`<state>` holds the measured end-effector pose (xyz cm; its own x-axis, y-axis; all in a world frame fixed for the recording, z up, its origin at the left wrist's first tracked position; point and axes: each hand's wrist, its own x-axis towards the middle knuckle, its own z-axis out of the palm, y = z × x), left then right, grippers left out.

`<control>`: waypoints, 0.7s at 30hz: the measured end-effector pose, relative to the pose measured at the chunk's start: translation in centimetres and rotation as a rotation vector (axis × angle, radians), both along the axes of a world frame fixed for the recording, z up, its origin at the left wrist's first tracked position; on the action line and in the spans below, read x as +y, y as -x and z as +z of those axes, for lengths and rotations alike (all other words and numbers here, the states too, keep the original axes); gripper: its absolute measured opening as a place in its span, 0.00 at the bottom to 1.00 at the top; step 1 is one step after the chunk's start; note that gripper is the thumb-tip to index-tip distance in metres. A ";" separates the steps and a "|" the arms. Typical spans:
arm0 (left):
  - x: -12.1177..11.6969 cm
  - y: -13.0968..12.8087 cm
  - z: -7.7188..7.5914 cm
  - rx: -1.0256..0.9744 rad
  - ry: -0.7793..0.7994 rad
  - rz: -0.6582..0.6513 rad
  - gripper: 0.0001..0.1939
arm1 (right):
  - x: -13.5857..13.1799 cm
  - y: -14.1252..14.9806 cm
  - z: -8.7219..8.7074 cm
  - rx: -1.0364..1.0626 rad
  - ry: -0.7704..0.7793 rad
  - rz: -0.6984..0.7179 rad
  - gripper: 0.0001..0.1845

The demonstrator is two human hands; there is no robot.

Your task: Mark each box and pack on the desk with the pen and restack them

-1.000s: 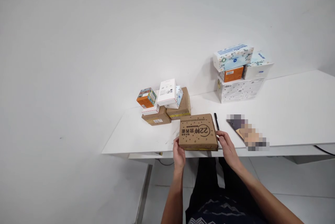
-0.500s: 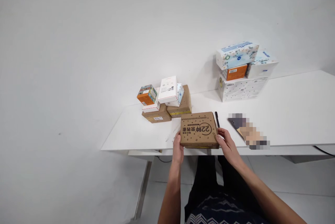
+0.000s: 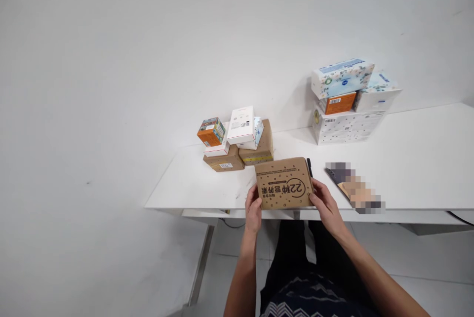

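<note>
Between my two hands is a brown cardboard box (image 3: 283,183) with dark printing, at the front edge of the white table (image 3: 207,193). My left hand (image 3: 254,210) grips its left end, the thumb at the lower left corner. On the opposite end my right hand (image 3: 326,205) is closed, thumb on the printed face and fingers behind the side. The writing appears upside down from here. Whether the box's underside touches the table is hidden. Just past its right side lies a black pen (image 3: 309,166), partly covered by the box.
At the left back, an orange box (image 3: 211,132) and a white box (image 3: 241,124) top a pile on brown cartons (image 3: 224,160). Right of centre, tissue packs (image 3: 342,80) and another orange box (image 3: 339,103) rest on a white carton (image 3: 348,127). A phone (image 3: 335,176), partly pixelated, lies on the right.
The brown box has tilted a little, its printed face turning more toward me, and covers more of the pen. My left thumb has come onto its corner. The view has shifted slightly.
</note>
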<state>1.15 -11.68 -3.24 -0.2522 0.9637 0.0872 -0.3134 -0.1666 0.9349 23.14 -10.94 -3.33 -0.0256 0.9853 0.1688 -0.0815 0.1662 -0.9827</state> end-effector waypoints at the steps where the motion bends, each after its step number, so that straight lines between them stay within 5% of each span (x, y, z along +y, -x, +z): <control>1: -0.1 0.0 0.0 0.008 -0.012 -0.006 0.23 | 0.0 0.0 -0.1 -0.001 -0.009 0.004 0.23; 11: -0.4 0.1 -0.8 0.011 -0.035 0.020 0.25 | 0.1 -0.1 -1.9 -0.081 -0.052 -0.002 0.23; 16: -0.2 -0.3 -1.2 0.069 0.055 0.127 0.25 | 0.1 -0.2 -3.5 -0.226 -0.064 -0.062 0.20; 21: -0.2 -0.8 -0.5 0.074 0.020 0.296 0.23 | 1.8 -1.5 -3.0 -0.483 -0.068 -0.247 0.14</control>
